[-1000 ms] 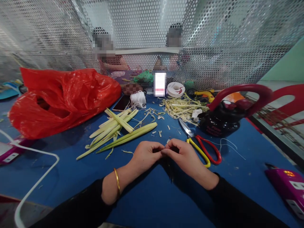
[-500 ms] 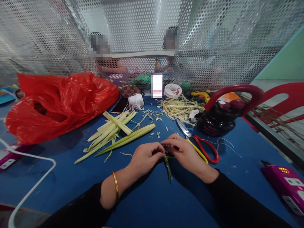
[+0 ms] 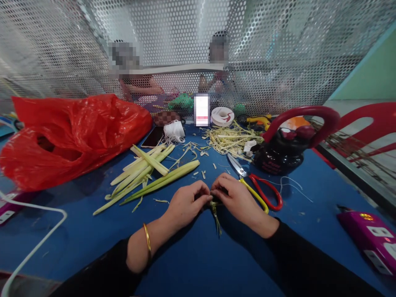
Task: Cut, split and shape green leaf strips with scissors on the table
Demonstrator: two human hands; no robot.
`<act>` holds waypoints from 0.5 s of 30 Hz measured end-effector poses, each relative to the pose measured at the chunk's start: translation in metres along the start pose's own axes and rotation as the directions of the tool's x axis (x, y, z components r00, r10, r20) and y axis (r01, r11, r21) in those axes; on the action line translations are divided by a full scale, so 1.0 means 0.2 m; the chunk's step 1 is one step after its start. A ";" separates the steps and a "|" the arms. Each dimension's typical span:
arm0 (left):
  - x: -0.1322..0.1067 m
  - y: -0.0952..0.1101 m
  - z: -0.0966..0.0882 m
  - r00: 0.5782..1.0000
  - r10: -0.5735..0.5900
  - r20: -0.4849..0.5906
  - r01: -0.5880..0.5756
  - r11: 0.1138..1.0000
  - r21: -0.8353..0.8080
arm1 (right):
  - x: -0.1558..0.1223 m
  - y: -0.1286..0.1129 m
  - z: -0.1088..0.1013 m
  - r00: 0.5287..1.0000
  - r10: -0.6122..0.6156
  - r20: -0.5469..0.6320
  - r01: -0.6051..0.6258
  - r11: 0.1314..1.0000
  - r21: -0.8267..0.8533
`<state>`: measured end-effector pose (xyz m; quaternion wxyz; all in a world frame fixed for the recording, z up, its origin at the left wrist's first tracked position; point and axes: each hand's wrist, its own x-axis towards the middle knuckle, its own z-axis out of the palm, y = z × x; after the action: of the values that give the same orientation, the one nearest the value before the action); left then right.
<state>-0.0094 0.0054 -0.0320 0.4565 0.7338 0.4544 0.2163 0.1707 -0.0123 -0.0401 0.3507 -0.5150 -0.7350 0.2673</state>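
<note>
As left hand [image 3: 188, 204] and right hand [image 3: 239, 202] pinch thin, frayed strands [image 3: 214, 209], smooth stalks [image 3: 142, 172] nearby

Blue tbl [image 3: 185, 264]: red bag [image 3: 83, 140] mid-L, pale-grn stalks [image 3: 140, 173] L of ctr, scissors [image 3: 242, 174] R of ctr, blk jug [image 3: 275, 160] mid-R, purple box [image 3: 369, 237] low R.

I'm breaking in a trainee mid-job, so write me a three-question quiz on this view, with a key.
1. Multiple choice: what shows just below where the left hand and right hand meet? A) a phone B) thin green strands C) a spool of thread
2. True or false: the scissors lie nearer the right hand than the left hand.
3. Fill in: the gold bangle is on the ____ wrist.

Key: 1 B; 2 true; 3 left.
</note>
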 end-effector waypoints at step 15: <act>0.04 0.04 -0.03 0.981 -0.193 0.019 0.186 0.908 -0.375 | -0.01 -0.05 -0.05 0.986 -0.112 0.126 0.135 0.972 -0.192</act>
<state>-0.0073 0.0135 -0.0232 0.6028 0.5834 0.4779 0.2604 0.1739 -0.0179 -0.0270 0.2705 -0.4846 -0.8077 0.1991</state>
